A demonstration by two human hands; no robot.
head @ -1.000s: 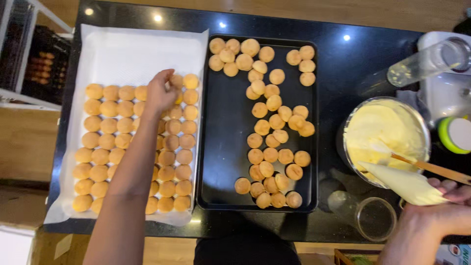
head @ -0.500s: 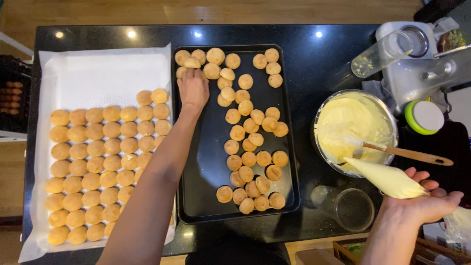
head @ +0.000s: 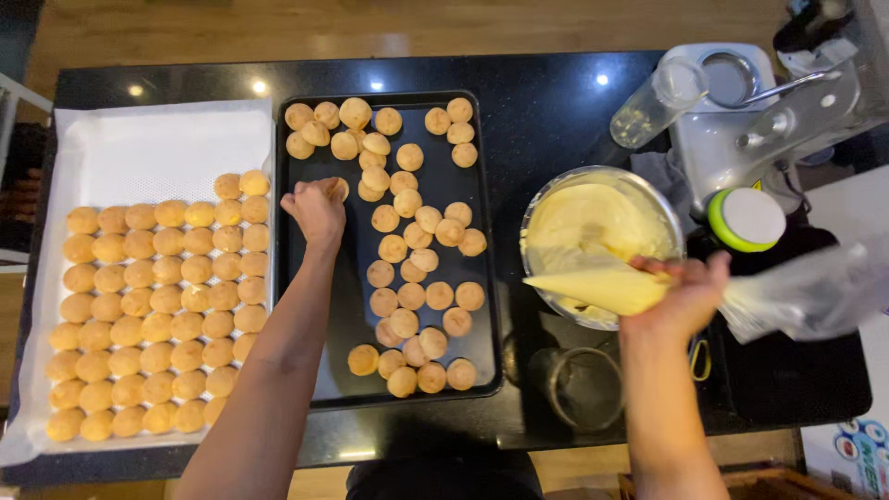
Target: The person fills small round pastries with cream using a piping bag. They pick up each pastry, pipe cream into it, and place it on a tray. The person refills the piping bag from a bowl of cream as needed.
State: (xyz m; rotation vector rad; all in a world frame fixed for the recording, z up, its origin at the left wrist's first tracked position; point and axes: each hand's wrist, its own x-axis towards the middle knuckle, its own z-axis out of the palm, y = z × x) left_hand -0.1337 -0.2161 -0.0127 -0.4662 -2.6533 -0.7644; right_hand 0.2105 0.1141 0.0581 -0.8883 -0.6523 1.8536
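My left hand (head: 317,211) is over the left side of a black baking tray (head: 338,319), its fingers closed on a small golden puff (head: 341,188). Several loose puffs (head: 407,287) lie scattered across this tray. My right hand (head: 681,296) grips a clear piping bag (head: 602,287) filled with pale yellow cream, its tip pointing left over a glass bowl of cream (head: 593,218). On the left, a paper-lined white tray (head: 139,148) holds several puffs in neat rows (head: 157,306).
All of this rests on a black counter (head: 546,102). An empty glass (head: 579,389) stands below the bowl. At the back right are a white stand mixer (head: 741,139), a clear tumbler on its side (head: 657,102) and a green-rimmed white lid (head: 746,220).
My left hand left the rows on the white tray, crossed to the black tray and closed on a puff. My right hand lifted the piping bag up beside the cream bowl.
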